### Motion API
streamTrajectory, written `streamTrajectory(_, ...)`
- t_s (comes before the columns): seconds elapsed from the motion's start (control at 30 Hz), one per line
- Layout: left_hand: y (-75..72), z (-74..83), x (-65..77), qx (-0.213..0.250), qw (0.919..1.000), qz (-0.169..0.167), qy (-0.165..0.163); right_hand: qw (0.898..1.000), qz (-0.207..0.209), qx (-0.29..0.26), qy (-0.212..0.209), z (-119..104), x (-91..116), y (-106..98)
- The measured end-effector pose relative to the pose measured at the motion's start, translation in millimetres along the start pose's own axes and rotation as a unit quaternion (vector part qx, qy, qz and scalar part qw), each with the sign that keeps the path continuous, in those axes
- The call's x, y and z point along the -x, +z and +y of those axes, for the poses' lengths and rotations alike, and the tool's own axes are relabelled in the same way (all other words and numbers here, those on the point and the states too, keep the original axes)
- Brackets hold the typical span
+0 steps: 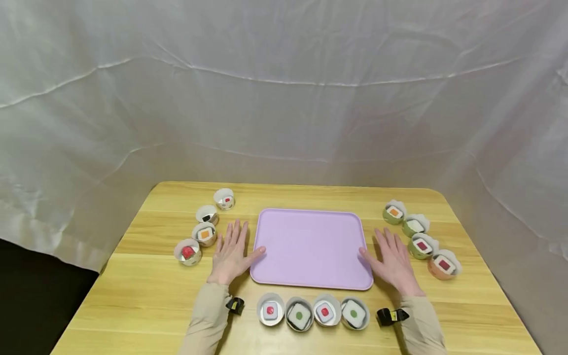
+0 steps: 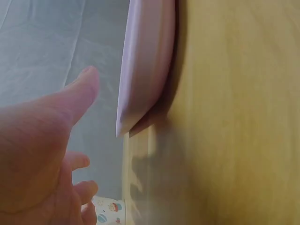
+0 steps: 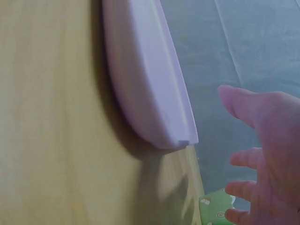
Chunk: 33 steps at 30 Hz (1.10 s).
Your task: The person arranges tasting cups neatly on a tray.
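Note:
A flat lilac tray (image 1: pixel 312 249) lies in the middle of the wooden table. At its left side is my left hand (image 1: pixel 231 255), fingers spread and straight, the thumb reaching over the tray's left rim in the head view. My right hand (image 1: pixel 390 261) mirrors it at the right side, thumb at the right rim. Neither hand holds anything. In the left wrist view the left thumb (image 2: pixel 79 93) stands apart from the tray edge (image 2: pixel 145 61). The right wrist view likewise shows a gap between the right thumb (image 3: pixel 239 101) and the tray (image 3: pixel 150 75).
Paper cups with sushi-like pieces stand around the tray: several at left, such as one with a red-topped piece (image 1: pixel 188 252), several at right, including an orange cup (image 1: pixel 444 265), and a front row with a green-dotted piece (image 1: pixel 299 316). White cloth (image 1: pixel 284 123) hangs behind the table.

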State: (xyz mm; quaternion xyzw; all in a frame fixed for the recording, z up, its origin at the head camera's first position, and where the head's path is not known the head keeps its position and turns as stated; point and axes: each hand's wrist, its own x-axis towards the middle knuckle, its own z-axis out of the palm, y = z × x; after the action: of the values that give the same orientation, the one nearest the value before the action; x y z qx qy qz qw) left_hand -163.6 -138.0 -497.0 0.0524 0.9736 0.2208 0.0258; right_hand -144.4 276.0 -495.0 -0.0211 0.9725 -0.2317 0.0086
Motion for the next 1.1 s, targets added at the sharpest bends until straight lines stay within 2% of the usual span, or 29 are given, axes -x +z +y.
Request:
streamTrajectory(0.27, -5.9, 2.6, -0.5, -0.005, 0.9999, -0.015, 0.005, 1.0, -0.008, -0.015, -0.003, -5, -9, -9)
streamTrajectory(0.43, -13.0, 5.0, -2.0, -0.007, 0.9995, -0.028, 0.013, 0.999, 0.001, -0.034, -0.003, -6, -16, -12)
streamTrajectory(0.6, -21.1, 4.8, -5.5, -0.004, 0.9985, -0.049, 0.025, 0.999, -0.006, -0.037, 0.013, -6, -27, -12)
streamTrajectory(0.7, -27.6, 5.7, -7.3, -0.004, 0.9977, -0.057, 0.035, 0.999, -0.023, -0.03, 0.026, -6, -34, -12)
streamTrajectory(0.9, -43.2, 6.8, -9.9, -0.036, 0.9961, -0.057, 0.058, 0.998, -0.045, -0.011, 0.049, -5, -42, -11)
streamTrajectory(1.1, -65.5, 8.2, -18.3, -0.049, 0.9947, -0.059, 0.068, 0.995, -0.074, -0.017, 0.059, -7, -44, -10)
